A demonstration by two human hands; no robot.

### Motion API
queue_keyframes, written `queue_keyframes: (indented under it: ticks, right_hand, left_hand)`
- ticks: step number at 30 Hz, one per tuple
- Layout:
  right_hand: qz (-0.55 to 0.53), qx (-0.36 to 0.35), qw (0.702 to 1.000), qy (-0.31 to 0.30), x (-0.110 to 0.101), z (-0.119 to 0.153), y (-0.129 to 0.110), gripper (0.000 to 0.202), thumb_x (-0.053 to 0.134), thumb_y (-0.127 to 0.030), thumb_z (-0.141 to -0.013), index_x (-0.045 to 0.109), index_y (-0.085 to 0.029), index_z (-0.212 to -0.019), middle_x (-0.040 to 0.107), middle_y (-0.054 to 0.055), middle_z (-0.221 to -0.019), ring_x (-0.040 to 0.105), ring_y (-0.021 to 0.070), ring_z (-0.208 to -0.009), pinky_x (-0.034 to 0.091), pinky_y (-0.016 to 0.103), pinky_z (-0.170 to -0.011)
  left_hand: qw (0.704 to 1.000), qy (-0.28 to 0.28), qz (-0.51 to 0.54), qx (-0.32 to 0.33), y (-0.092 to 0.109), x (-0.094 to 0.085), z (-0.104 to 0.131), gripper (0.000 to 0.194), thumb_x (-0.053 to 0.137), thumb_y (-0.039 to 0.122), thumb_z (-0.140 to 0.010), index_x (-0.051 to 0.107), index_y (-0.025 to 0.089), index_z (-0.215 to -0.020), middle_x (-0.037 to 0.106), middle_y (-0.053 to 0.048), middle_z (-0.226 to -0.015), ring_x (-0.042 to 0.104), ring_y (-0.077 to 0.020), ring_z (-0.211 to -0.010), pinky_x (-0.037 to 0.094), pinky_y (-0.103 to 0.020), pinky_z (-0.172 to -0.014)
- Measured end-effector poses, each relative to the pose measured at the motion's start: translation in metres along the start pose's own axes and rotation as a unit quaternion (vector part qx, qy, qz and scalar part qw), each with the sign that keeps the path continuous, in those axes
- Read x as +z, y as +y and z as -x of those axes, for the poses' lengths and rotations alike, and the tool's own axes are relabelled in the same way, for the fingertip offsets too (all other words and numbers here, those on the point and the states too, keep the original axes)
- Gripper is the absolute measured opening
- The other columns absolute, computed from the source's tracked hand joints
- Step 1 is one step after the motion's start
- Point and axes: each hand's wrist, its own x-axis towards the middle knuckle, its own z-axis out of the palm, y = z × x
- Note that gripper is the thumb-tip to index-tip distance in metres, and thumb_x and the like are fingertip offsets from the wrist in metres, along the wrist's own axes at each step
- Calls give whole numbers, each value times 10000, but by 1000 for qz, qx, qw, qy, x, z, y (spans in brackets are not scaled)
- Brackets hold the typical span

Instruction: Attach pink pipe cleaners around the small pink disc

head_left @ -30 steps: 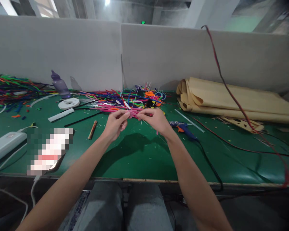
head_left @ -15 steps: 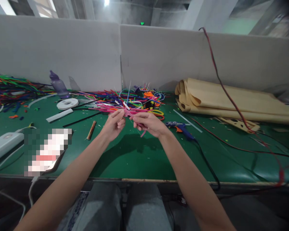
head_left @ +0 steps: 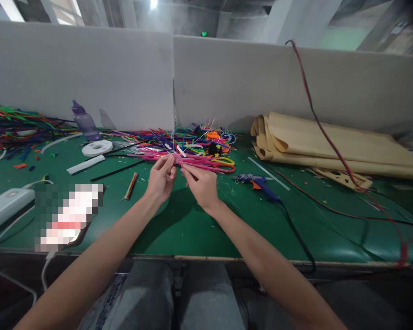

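Both hands meet over the middle of the table, pinching a pink pipe cleaner [head_left: 177, 158] bent into a small shape whose form I cannot make out. My left hand [head_left: 160, 178] is closed on its left part between thumb and fingertips. From the right, my right hand [head_left: 201, 183] grips a pink strand at its fingertips, close to the left hand. Just behind them lies a bundle of pink pipe cleaners [head_left: 206, 159]. Beyond that spreads a heap of coloured pipe cleaners [head_left: 151, 136] with finished-looking orange and black pieces [head_left: 214, 147].
A blue glue gun [head_left: 266, 189] with its cord lies to the right, before rolled brown paper [head_left: 323, 140]. On the left are a white tape roll [head_left: 97, 147], a purple bottle [head_left: 85, 121], a phone [head_left: 70, 217] and a white power strip [head_left: 8, 206]. A red-black cable [head_left: 318, 114] hangs at right.
My right hand has turned and shifted left, closer to my left hand. The pink end that hung below its fingers no longer shows there. My left hand has barely moved.
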Motion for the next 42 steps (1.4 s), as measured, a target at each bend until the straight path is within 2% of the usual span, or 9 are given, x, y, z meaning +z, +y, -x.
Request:
queue_keyframes:
  ticks: [3, 6, 12, 16, 19, 21, 30, 36, 42]
  right_hand:
    - [63, -53, 997, -1, 4, 5, -1, 307, 488, -344, -873, 679, -219, -1078, 703, 83, -997, 652, 221, -904, 454, 344, -859]
    - [49, -52, 997, 2, 7, 8, -3, 311, 468, -355, -881, 683, -209, -1050, 707, 81, -964, 656, 209, -865, 464, 338, -838]
    - [-98, 71, 992, 27, 13, 3, -5, 225, 556, -380, -806, 703, -217, -858, 664, 10, -689, 580, 132, -531, 484, 279, -585]
    - [-260, 174, 950, 12, 15, -4, 1, 249, 608, -411, -750, 697, -189, -822, 584, -23, -585, 452, 66, -369, 338, 219, -366]
    - [-340, 228, 912, -33, 15, -6, 0, 281, 624, -430, -729, 681, -170, -819, 540, -42, -519, 414, 45, -319, 222, 195, -295]
    - [-360, 240, 901, -39, 13, -7, -3, 276, 645, -420, -709, 672, -162, -803, 513, -57, -483, 396, 37, -302, 197, 184, -279]
    - [-319, 250, 914, -8, -10, -19, 0, 205, 649, -356, -712, 634, -155, -751, 500, -70, -446, 352, 26, -282, 217, 176, -276]
    - [-302, 244, 918, -76, -9, -15, 5, 263, 656, -412, -708, 602, -154, -689, 504, -66, -443, 349, 25, -284, 206, 178, -284]
    - [-311, 247, 912, -99, -6, -12, -1, 287, 659, -424, -707, 585, -153, -647, 504, -64, -433, 354, 24, -279, 211, 175, -287]
  left_hand:
    - [1000, -6, 13, -9, 1, 0, 1, 226, 764, 252, -641, 565, 167, -706, 435, 89, -494, 398, 2, -414, 310, -106, -392]
    - [999, -3, 25, -29, 2, 0, 3, 237, 764, 245, -641, 555, 170, -723, 427, 96, -473, 384, 3, -394, 304, -98, -383]
    - [996, -12, 52, -72, 0, 1, 3, 237, 760, 237, -647, 539, 177, -710, 388, 109, -443, 323, 9, -340, 273, -97, -340]
    - [995, -18, 52, -84, -1, 4, 4, 241, 770, 227, -632, 549, 169, -711, 413, 100, -470, 342, 13, -351, 234, -98, -314]
    - [994, -30, 44, -95, -1, 4, 4, 211, 754, 238, -657, 566, 176, -731, 403, 106, -459, 320, 10, -333, 296, -107, -340]
    - [994, -27, 46, -92, -1, 3, 3, 215, 763, 226, -640, 581, 171, -741, 457, 91, -503, 363, 13, -356, 265, -103, -323]
    - [997, 8, -18, -77, -2, 2, 2, 241, 751, 207, -642, 681, 162, -869, 665, -21, -866, 517, 5, -492, 221, -105, -304]
    - [995, 0, -52, -88, -6, 0, 1, 200, 768, 219, -612, 657, 121, -746, 524, 45, -492, 400, 6, -367, 183, -108, -299]
    - [998, -6, -52, -35, -11, -2, -1, 186, 769, 211, -605, 645, 121, -711, 511, 58, -488, 377, 11, -351, 210, -117, -316]
